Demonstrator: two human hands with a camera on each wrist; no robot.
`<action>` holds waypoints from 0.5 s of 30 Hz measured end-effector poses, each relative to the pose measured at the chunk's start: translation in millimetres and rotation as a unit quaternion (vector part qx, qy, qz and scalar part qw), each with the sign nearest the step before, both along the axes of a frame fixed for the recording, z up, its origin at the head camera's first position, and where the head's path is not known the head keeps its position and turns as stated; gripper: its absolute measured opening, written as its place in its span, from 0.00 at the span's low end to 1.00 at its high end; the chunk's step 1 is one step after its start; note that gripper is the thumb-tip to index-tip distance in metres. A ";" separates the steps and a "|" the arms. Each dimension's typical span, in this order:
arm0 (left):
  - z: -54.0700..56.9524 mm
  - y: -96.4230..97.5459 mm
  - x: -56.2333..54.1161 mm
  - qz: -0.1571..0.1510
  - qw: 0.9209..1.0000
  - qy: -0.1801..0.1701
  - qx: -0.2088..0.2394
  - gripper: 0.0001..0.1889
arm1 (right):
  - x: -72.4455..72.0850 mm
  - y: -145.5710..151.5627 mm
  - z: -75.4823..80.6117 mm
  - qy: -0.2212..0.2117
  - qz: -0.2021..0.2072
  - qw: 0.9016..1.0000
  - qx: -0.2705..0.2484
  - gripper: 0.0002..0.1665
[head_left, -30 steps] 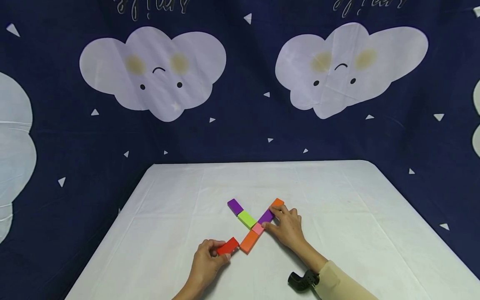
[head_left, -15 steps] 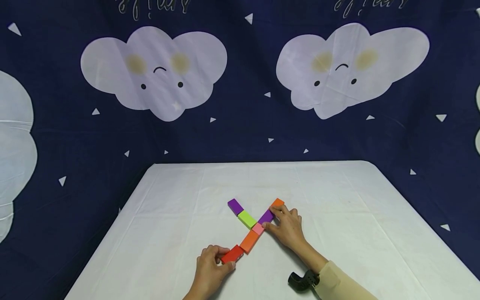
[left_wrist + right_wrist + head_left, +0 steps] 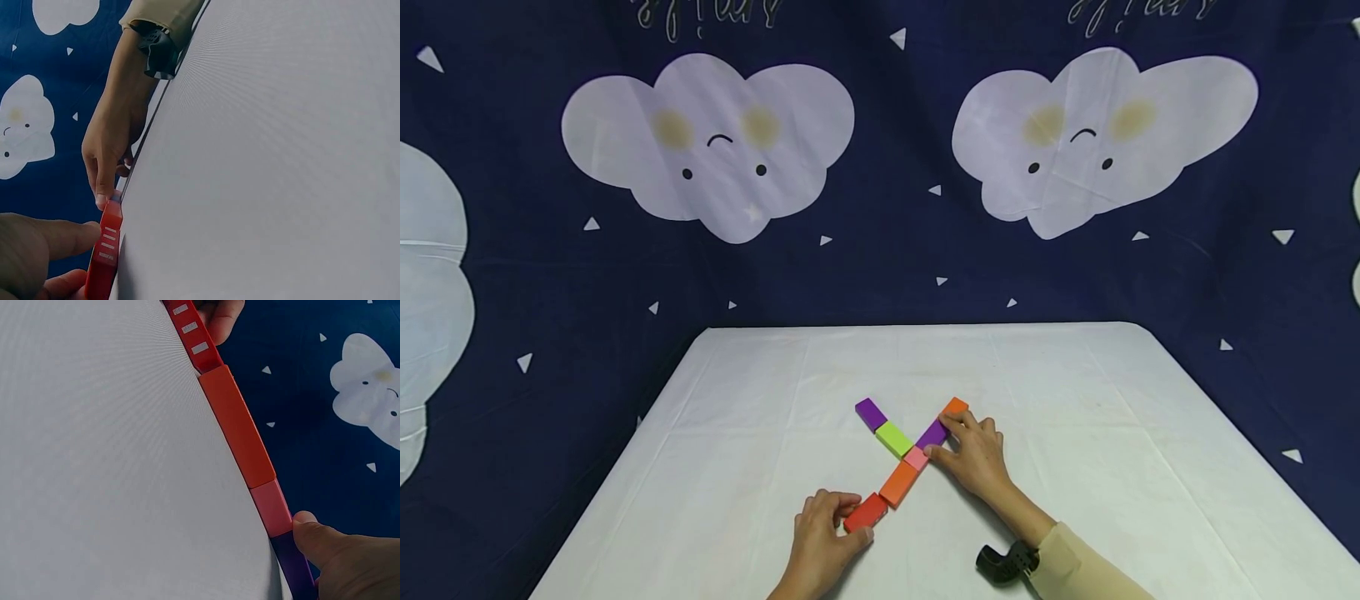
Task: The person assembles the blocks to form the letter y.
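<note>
Gripping the red block [image 3: 866, 512] between thumb and curled fingers, the left hand [image 3: 822, 546] holds it flat on the white table [image 3: 737, 467], its far end touching the near end of the orange block [image 3: 898, 482]. The wrist views confirm this contact: red, orange and pink block [image 3: 916, 457] lie end to end in one diagonal row. The row continues through a purple block [image 3: 932, 433] to a second orange block [image 3: 955, 407] at the far end. The right hand [image 3: 976, 457] rests against this row, its thumb touching the pink and purple blocks and its fingertips reaching the far orange block; its fingers are lightly bent and grasp nothing. A lime block [image 3: 894, 438] and another purple block [image 3: 871, 413] form a crossing arm toward the far left.
</note>
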State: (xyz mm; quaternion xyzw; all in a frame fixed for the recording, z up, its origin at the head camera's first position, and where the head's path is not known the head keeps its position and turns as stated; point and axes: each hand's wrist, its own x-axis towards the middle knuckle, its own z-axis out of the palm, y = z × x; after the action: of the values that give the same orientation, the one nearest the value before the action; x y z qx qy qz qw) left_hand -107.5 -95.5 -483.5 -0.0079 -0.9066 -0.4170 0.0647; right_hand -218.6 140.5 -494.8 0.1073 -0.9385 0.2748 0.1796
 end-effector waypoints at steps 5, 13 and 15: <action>2.8 -4.0 -0.1 -0.016 0.999 -0.018 0.020 0.21 | 0.2 -0.1 -0.2 -0.001 0.000 1.000 -0.002 0.35; 5.8 -18.9 -6.6 -0.075 0.996 -0.032 0.037 0.20 | 0.2 -0.2 -0.5 0.000 0.000 1.000 -0.003 0.35; 5.7 -22.5 -8.8 -0.091 0.995 -0.032 0.032 0.20 | 0.3 -0.3 -0.6 0.000 0.000 1.000 -0.003 0.35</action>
State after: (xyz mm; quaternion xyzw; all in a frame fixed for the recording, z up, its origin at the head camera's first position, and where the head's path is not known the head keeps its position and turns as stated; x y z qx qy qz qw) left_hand -116.2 -118.0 -477.8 -0.0751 -0.8898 -0.4501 -0.0027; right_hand -218.3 140.3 -495.4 0.1065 -0.9378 0.2774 0.1795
